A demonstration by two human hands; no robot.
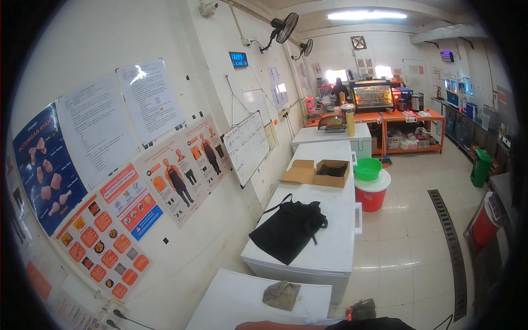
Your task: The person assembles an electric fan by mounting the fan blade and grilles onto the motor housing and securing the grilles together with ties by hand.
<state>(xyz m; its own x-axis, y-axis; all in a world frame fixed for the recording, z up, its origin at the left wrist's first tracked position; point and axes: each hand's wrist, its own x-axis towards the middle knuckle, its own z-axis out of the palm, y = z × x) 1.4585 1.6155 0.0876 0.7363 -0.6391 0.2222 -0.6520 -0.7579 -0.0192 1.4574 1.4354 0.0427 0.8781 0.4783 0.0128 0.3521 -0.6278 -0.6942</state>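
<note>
At the bottom edge a bare forearm [280,325] of mine lies across the picture, with a black sleeve [368,324] at its right end. Neither my left hand nor my right hand shows, so what they hold is hidden. Just beyond the forearm, a crumpled grey-brown cloth [281,295] rests on the nearest white freezer lid [231,300]. A dark grey, shaggy thing [363,309] with a small red-orange part pokes up above the sleeve; its kind is unclear. Farther off, a black apron [290,228] lies spread on the second white chest freezer [335,247].
An open cardboard box [332,182] sits behind the apron. A green basin [367,169] tops a red bucket [369,199] beside the freezers. A floor drain [448,242] runs along the right. Another person [339,91] stands by the far orange counter [410,116].
</note>
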